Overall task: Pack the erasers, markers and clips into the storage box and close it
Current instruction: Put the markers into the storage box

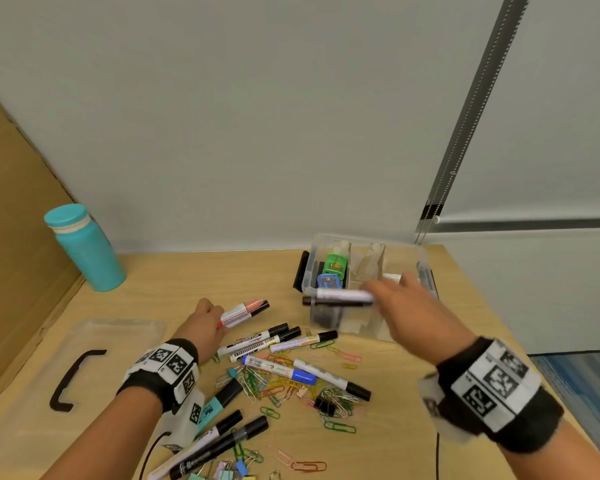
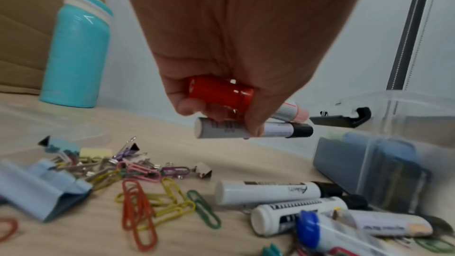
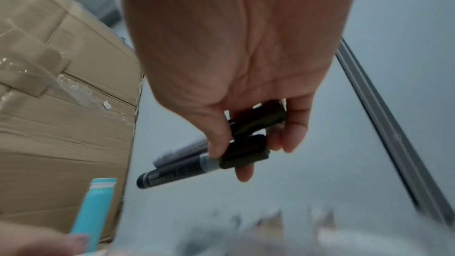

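My left hand point(image 1: 207, 318) grips two markers point(image 1: 245, 313), one red-ended point(image 2: 220, 92) and one white with a black cap point(image 2: 256, 130), just above the desk. My right hand point(image 1: 400, 303) holds two markers point(image 1: 340, 297) level over the front of the clear storage box point(image 1: 420, 252); the right wrist view shows a dark marker point(image 3: 187, 169) and a black cap pinched between thumb and fingers. Green and blue erasers point(image 1: 335, 266) lie in the box's left compartment. Loose markers point(image 1: 271, 339) and coloured paper clips point(image 1: 278, 382) are scattered on the desk between my hands.
The clear lid point(image 1: 94, 341) with a black handle lies flat at the left. A teal bottle point(image 1: 84, 247) stands at the back left beside a cardboard panel point(image 1: 11, 237). Binder clips point(image 1: 326, 405) lie near the front, and the desk's right edge runs close to the box.
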`<state>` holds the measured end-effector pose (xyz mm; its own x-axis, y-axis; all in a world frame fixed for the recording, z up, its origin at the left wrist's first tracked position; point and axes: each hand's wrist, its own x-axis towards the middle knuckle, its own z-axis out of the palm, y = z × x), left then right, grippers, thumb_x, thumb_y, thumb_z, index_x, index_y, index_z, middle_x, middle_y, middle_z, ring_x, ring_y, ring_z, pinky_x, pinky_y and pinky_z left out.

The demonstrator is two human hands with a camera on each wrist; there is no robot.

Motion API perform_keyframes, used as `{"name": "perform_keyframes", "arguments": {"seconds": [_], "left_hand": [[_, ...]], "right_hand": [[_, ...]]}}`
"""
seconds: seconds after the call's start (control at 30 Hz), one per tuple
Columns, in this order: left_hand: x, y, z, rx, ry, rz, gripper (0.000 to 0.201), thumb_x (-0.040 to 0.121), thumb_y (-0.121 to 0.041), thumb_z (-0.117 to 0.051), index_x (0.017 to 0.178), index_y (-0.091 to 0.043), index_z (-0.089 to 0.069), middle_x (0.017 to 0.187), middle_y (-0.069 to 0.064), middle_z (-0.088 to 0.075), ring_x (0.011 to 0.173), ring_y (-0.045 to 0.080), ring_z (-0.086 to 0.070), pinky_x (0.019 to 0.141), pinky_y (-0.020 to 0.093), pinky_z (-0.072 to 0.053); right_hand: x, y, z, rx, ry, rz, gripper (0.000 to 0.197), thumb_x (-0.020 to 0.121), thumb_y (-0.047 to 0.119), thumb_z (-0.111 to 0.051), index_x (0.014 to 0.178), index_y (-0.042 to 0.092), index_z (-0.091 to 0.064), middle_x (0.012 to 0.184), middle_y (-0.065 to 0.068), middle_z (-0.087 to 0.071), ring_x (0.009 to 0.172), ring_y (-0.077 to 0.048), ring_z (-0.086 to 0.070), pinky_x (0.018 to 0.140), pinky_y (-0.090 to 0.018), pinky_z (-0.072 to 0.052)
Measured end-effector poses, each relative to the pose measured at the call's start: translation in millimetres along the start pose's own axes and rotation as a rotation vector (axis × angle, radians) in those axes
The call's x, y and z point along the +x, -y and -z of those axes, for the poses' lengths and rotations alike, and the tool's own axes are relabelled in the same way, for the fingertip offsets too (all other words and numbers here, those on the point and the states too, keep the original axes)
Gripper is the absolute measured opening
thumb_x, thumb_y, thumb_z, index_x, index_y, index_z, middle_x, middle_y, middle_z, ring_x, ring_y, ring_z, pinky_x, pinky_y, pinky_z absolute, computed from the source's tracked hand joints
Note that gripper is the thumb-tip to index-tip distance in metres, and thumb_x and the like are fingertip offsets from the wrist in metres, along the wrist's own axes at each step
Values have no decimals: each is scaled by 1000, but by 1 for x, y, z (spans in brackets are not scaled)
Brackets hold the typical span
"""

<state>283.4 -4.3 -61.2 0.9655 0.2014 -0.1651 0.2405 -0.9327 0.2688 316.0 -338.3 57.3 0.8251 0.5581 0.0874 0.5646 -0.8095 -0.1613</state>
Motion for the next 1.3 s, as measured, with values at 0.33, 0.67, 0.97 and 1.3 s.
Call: {"name": "perform_keyframes", "arguments": {"seconds": [0.33,0.67,0.97,1.3], "left_hand": [[-29,-17,-4,-47,-37,45,21,100,-26,-38,116,-15,-47,109,5,-53,105,23,-40,91,34,-40],[-45,-34,5,-162,-50,13,14,99,-27,-40,108,-17,-46,96,0,-46,81,16,-48,71,28,-39],[-61,-57,8,-322,-50,-53,17,99,-30,-42,113,-21,-47,77,-4,-52,66,10,-50,53,18,-35],[-61,-154,24,-568,-162,-212,46,98,-31,-45,140,-34,-26,99,-11,-61,78,5,-61,65,18,-51]], "right_hand": [[63,-43,34,-574,73,-183,33,95,20,-39,126,28,-48,125,-2,-50,124,-29,-34,99,-39,-36],[129,-58,8,-453,320,60,56,90,16,-57,138,41,-40,155,4,-24,144,-34,-10,118,-51,-10],[56,-80,-13,147,56,-300,49,100,25,-38,147,15,-29,156,-7,-23,144,-26,-20,118,-40,-20],[20,-83,-87,260,-223,-489,59,100,32,-22,152,7,-5,161,-5,3,148,-21,-4,117,-31,-16]]}}
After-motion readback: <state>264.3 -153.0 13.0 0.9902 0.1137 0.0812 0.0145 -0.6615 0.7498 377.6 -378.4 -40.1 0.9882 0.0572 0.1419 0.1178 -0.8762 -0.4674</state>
